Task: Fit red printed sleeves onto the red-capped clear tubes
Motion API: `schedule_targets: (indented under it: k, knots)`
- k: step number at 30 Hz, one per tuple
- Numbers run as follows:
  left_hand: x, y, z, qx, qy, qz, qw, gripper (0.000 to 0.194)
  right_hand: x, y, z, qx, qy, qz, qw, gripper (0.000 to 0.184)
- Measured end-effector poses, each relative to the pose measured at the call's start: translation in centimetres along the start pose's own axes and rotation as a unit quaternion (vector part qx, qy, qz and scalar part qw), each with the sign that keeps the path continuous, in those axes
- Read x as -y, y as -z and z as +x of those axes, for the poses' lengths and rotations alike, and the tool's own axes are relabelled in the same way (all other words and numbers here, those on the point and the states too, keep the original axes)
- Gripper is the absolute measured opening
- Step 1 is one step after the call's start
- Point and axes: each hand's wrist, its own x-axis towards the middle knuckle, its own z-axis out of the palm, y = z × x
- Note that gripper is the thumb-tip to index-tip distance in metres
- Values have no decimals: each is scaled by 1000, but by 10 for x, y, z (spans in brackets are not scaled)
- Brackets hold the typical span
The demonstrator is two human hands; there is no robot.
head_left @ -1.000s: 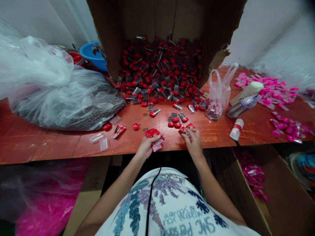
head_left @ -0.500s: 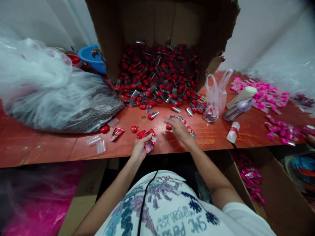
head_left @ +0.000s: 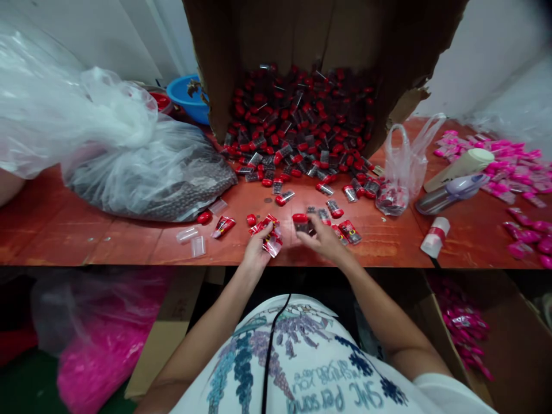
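Observation:
My left hand (head_left: 257, 248) is closed on several small red printed wrappers (head_left: 272, 234), just above the front of the table. To its right, my right hand (head_left: 321, 238) pinches a little clear container with a red cap (head_left: 301, 223) and dark contents, held upright. Beyond that hand lie more red-capped containers (head_left: 334, 209) and filled red packets (head_left: 350, 232). Left of my left hand are a loose red cap (head_left: 251, 219), a red wrapper (head_left: 223, 226) and clear empty containers (head_left: 198, 246).
A torn cardboard box (head_left: 215, 69) on its side spills a heap of red-capped containers (head_left: 297, 132). At left sits a clear bag of dark beads (head_left: 159, 184). Bottles (head_left: 451, 194), a white roll (head_left: 435, 237), a small plastic bag (head_left: 394, 195) and pink items (head_left: 513, 161) are at right.
My right hand has picked up a red-capped container and brought it toward my left hand. A filled red packet now lies at the right. The whole view has shifted left.

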Motion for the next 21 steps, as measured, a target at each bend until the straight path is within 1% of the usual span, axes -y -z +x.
schedule_targets:
  k: [2, 5, 7, 9, 12, 16, 19, 21]
  knots:
    - [1, -1, 1, -1, -3, 2, 1000, 9, 18, -14, -15, 10, 9, 48, 999, 35]
    - [5, -4, -1, 3, -8, 6, 1000, 10, 30, -26, -24, -12, -3, 41, 999, 31]
    - [6, -5, -3, 7, -17, 1, 1000, 12, 31, -29, -24, -25, -22, 23, 999, 31]
    - [8, -6, -5, 8, -37, -1, 999, 13, 30, -30, -24, -23, -26, 22, 999, 31]
    - [8, -6, -9, 15, -91, 19, 996, 15, 30, -32, -25, -7, -19, 80, 997, 34]
    - [9, -6, -14, 38, -184, 38, 981, 25, 27, -37, -26, 2, -33, 183, 983, 39]
    - [11, -6, -17, 43, -215, 47, 975, 26, 26, -39, -26, 23, -34, 195, 980, 39]
    - [11, -7, -19, 46, -223, 49, 972, 26, 26, -39, -28, 23, -32, 183, 982, 38]
